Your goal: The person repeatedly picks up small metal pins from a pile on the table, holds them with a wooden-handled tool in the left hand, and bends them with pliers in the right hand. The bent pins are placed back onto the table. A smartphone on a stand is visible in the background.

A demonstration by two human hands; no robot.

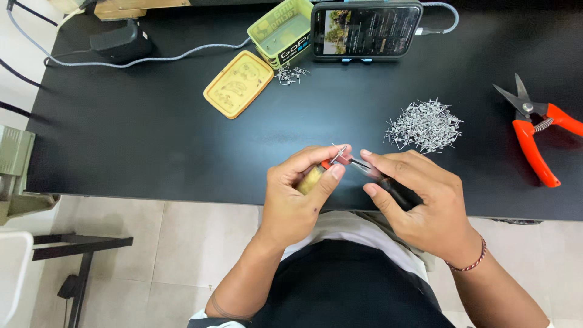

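My left hand [299, 194] grips a small yellowish tool with an orange tip [314, 177] over the front edge of the black table [152, 133]. My right hand [419, 203] holds a dark-handled thin tool [388, 185] whose metal tip meets a small wire coil [340, 153] between the two hands. A heap of small wire coils [424, 124] lies just beyond my right hand.
Orange-handled snips [534, 130] lie at the right. A phone on a stand [366, 29], an open green tin [281, 35], its yellow lid [238, 83] and a few coils [291, 75] sit at the back. A black adapter with cable [118, 42] is far left.
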